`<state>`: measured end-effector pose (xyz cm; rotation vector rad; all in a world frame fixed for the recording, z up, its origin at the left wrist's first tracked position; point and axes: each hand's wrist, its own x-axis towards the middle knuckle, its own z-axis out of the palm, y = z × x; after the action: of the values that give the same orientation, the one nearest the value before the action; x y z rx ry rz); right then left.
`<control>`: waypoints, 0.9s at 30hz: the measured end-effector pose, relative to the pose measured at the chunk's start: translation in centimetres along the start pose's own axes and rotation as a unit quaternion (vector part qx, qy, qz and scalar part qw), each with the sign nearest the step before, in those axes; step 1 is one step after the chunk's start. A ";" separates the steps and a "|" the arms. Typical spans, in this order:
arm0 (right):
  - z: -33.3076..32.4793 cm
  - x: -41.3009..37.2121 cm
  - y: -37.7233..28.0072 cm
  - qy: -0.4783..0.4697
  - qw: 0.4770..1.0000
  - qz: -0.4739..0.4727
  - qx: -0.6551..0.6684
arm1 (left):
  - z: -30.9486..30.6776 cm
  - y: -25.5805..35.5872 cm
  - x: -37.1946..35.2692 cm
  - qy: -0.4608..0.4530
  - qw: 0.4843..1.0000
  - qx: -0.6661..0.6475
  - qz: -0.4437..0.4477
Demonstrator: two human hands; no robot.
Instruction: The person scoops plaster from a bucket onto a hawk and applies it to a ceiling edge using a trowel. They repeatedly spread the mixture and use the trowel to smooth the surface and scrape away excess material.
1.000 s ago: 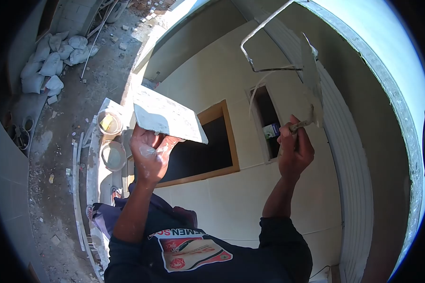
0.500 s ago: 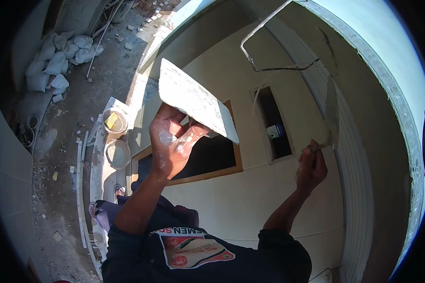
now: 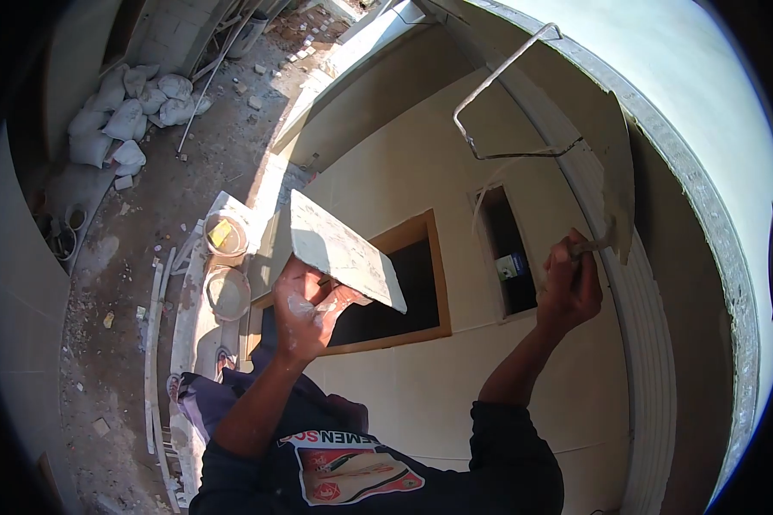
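Observation:
My left hand (image 3: 302, 311), smeared with white plaster, is closed under a flat plasterer's hawk (image 3: 342, 251). The hawk is tilted, and patchy whitish residue marks its face. On the right, my right hand (image 3: 571, 290) grips the handle of a wide, flat-bladed trowel (image 3: 618, 184). Its blade stands on edge, overlapping the underside of the pale overhead slab (image 3: 680, 154) in this view. A bent metal rod (image 3: 500, 79) hangs down from the slab's edge, left of the blade.
Below on the left, a plank (image 3: 185, 343) bears a bucket (image 3: 228, 293) and another bucket (image 3: 210, 225) with a yellow thing inside. White sacks (image 3: 127, 120) are heaped against the far wall. Rubble litters the ground (image 3: 107, 283). A wood-framed opening (image 3: 442, 292) is in the wall ahead.
My left hand has lowered the hawk, and its face has turned and darkened partly into shade. My right hand has shifted slightly, bringing the trowel blade right, toward the slab's edge.

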<state>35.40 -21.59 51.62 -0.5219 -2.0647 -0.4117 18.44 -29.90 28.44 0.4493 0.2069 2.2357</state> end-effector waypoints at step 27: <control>-1.6 -1.5 -0.4 0.036 0.999 0.026 -0.004 | -4.6 -0.7 -1.1 0.034 0.995 0.082 0.055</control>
<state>37.05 -23.01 51.13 -0.5573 -1.9759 -0.4021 17.84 -30.28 23.75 0.4828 0.4130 2.3536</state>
